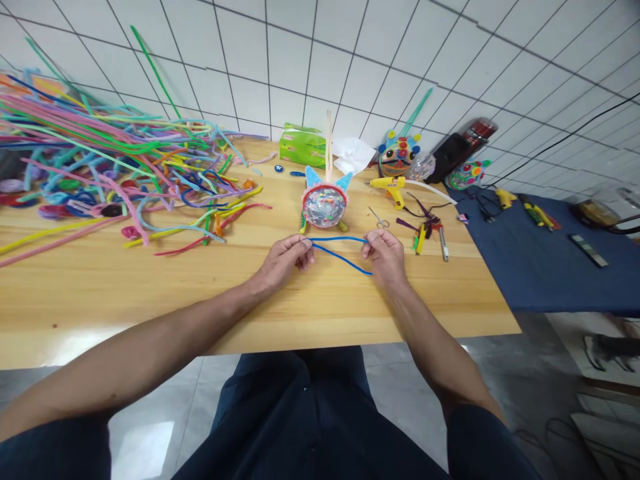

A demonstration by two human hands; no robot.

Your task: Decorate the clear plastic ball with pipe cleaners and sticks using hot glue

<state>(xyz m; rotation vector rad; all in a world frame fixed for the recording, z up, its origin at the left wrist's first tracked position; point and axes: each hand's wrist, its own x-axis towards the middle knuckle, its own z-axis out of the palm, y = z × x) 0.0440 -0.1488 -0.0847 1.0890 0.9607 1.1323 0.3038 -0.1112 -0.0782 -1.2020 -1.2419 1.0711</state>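
A blue pipe cleaner (340, 256) is bent into a narrow U above the wooden table. My left hand (290, 256) pinches it at the bend. With thumb and fingers, my right hand (384, 255) grips the upper strand near its end, while the lower strand's tip hangs loose by the right palm. Just beyond the hands stands a round craft figure (325, 205) with a shiny, clear-looking front, a red rim, blue pointed ears and greenish-yellow feet. A pale stick rises behind it.
Many coloured pipe cleaners (125, 160) heap at the left. Rightward lie a yellow glue gun (393, 189), scissors (380, 220), a marker (443, 243) and a yellow cutter (421, 239). A green tissue pack (302, 145) and a decorated figure (397, 155) stand near the tiled wall.
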